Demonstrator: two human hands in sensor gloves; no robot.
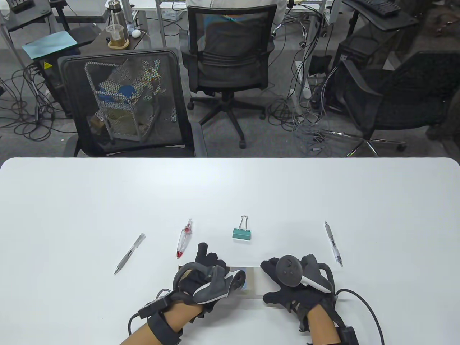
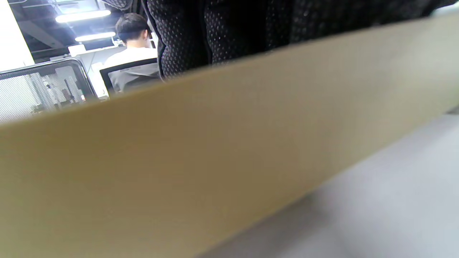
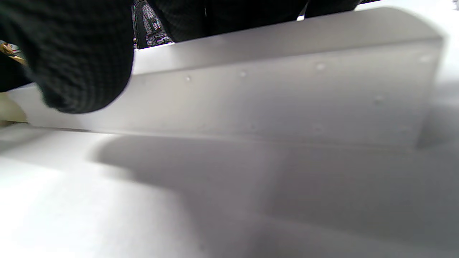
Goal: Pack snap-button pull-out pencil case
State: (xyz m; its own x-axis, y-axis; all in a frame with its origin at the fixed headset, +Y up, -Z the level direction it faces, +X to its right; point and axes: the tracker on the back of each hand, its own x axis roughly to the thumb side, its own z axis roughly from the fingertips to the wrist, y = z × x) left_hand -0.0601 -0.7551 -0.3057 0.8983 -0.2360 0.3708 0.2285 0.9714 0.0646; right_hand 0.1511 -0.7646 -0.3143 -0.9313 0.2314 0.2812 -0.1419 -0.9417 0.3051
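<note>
A pale pencil case [image 1: 253,282] lies flat near the table's front edge, between my two hands. My left hand [image 1: 206,275] grips its left end; the left wrist view shows its beige side [image 2: 200,154] filling the frame under my fingers [image 2: 215,32]. My right hand [image 1: 287,282] grips its right end; the right wrist view shows its white side [image 3: 279,93] with my thumb [image 3: 79,61] on it. A grey pen [image 1: 129,253], a red-and-white correction tape pen [image 1: 184,243], a green binder clip [image 1: 242,231] and a white pen [image 1: 333,243] lie beyond the case.
The white table [image 1: 230,194] stretches far behind the items. Office chairs [image 1: 125,104] stand past its far edge. A person sits at a desk in the background [image 2: 131,43].
</note>
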